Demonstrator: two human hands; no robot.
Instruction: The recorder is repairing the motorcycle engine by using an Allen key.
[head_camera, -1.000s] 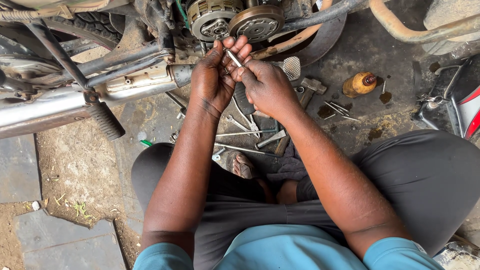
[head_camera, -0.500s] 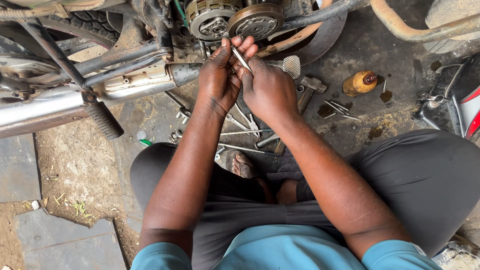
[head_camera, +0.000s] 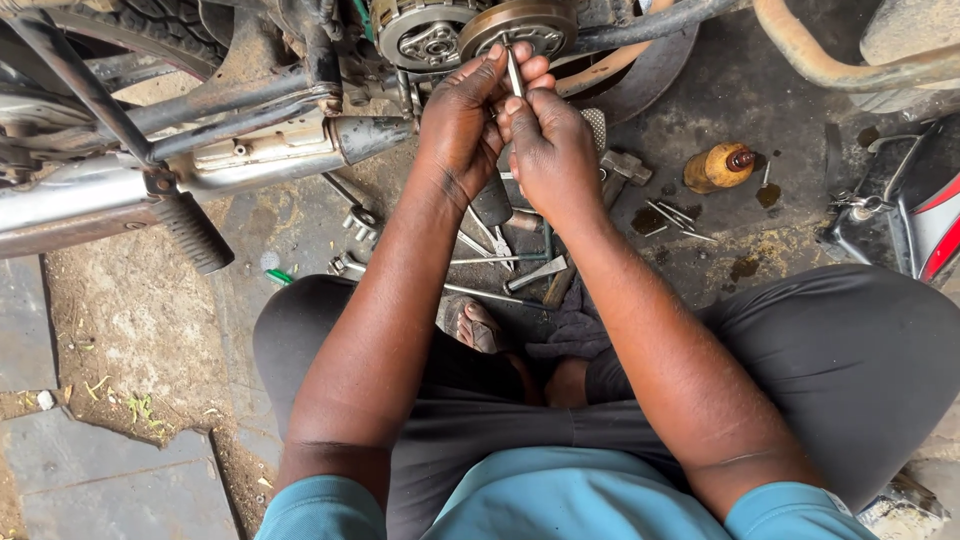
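A motorcycle fills the far side of the scene, its exhaust pipe running left and a rubber footpeg sticking out toward the near left. At the far centre sit two round engine parts, a grey clutch and just right of it a brownish disc.

The person sits on oily ground with knees spread. Both hands meet right in front of the disc. The left hand is curled, fingers bent around a thin metal pin, which stands nearly upright between the two hands, its far tip against the disc's near edge. The right hand is closed too, thumb and forefinger pinching the pin's lower end.

Near the hands, loose tools lie scattered between the knees. To the right stands a small yellow-brown bottle, tipped on its side, well apart from the hands.
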